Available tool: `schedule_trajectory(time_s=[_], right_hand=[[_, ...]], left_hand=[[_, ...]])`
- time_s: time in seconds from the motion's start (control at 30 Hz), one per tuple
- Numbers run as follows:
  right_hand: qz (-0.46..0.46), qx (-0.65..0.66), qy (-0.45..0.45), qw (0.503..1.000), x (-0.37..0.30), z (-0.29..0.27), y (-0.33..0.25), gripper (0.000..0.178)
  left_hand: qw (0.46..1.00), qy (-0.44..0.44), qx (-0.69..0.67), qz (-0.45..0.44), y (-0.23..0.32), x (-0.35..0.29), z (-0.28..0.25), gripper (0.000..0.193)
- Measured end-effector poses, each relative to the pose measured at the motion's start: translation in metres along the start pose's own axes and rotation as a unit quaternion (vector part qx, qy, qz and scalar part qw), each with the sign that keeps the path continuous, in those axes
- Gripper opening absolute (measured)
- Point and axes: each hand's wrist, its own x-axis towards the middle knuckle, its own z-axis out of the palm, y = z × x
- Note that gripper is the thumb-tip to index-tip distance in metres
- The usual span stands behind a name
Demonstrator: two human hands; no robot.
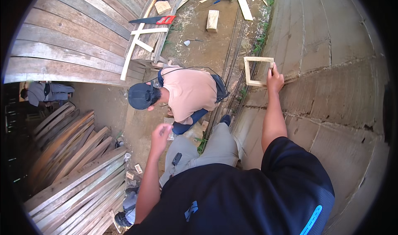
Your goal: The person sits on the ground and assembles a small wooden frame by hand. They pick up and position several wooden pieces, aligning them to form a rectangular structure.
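My right hand, with the arm stretched forward, is closed on one side of a small square wooden frame. Its fingers and thumb grip the right-hand bar, and the frame is held up over the ground beside the grey-brown sheeting. My left hand is raised in front of my left thigh with its fingers curled together. The fingertips are slightly blurred, and whatever they may hold cannot be made out. Just beyond that hand, a person in a dark cap and peach shirt crouches, bent low; their hands are mostly hidden.
A red-handled handsaw and light wood strips lie on a plank bench. A wood block stands on the dirt ahead. Stacked timbers fill the lower left. Sheeting slopes along the right. Another person is far left.
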Motion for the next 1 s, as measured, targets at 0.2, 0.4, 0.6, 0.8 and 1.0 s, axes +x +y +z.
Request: schedule_trajectory(time_s=[0.2, 0.4, 0.6, 0.8, 1.0], right_hand=[[0.019, 0.012, -0.149, 0.989, -0.033, 0.002, 0.013, 0.047], [0.02, 0.016, -0.211, 0.977, -0.049, 0.008, -0.012, 0.051], [-0.01, 0.008, -0.259, 0.966, -0.04, 0.0, 0.016, 0.049], [0.064, 0.045, -0.268, 0.96, -0.031, 0.002, 0.018, 0.048], [0.173, 0.058, -0.257, 0.949, -0.021, 0.007, 0.028, 0.048]], left_hand=[[0.995, 0.058, 0.038, -0.076, -0.027, -0.075, -0.019, 0.019], [0.99, 0.094, 0.059, -0.087, -0.037, -0.064, -0.039, 0.02], [0.991, 0.093, 0.099, -0.018, -0.045, -0.048, -0.043, 0.018], [0.991, 0.094, 0.072, -0.059, -0.043, -0.051, -0.045, 0.018], [0.988, 0.126, 0.062, -0.065, -0.051, -0.06, -0.051, 0.019]])
